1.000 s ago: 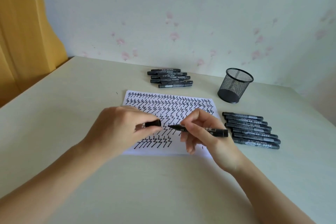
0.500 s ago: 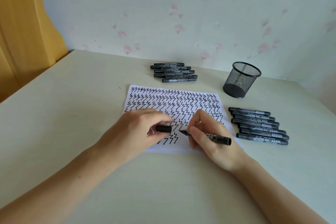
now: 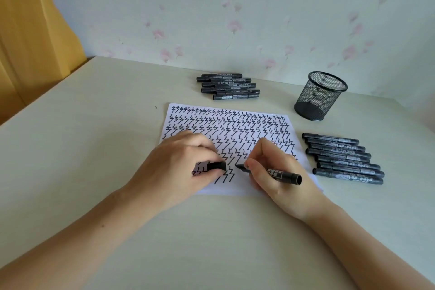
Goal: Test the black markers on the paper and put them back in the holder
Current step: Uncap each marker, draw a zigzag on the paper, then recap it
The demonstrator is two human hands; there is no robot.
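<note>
While seven markers (image 3: 343,158) lie at right and six markers (image 3: 229,86) up top: left hand (image 3: 179,167) pinching cap (image 3: 216,166), right hand (image 3: 275,172) gripping uncapped marker (image 3: 280,173) over paper (image 3: 235,125).

My left hand (image 3: 181,167) and my right hand (image 3: 277,172) rest low on the paper (image 3: 226,125), and only a narrow gap stays between them. Just beside my right hand lies a row of markers (image 3: 343,160), so a move to the right along the table (image 3: 94,125) meets them at once. Behind that row stands the mesh holder (image 3: 320,96), upright with its mouth open to the top, and the way from above into it is free. At the far edge of the paper lies a second pile of markers (image 3: 229,87), near the wall (image 3: 235,19). The table is bare to the left of the paper and in front of it.
</note>
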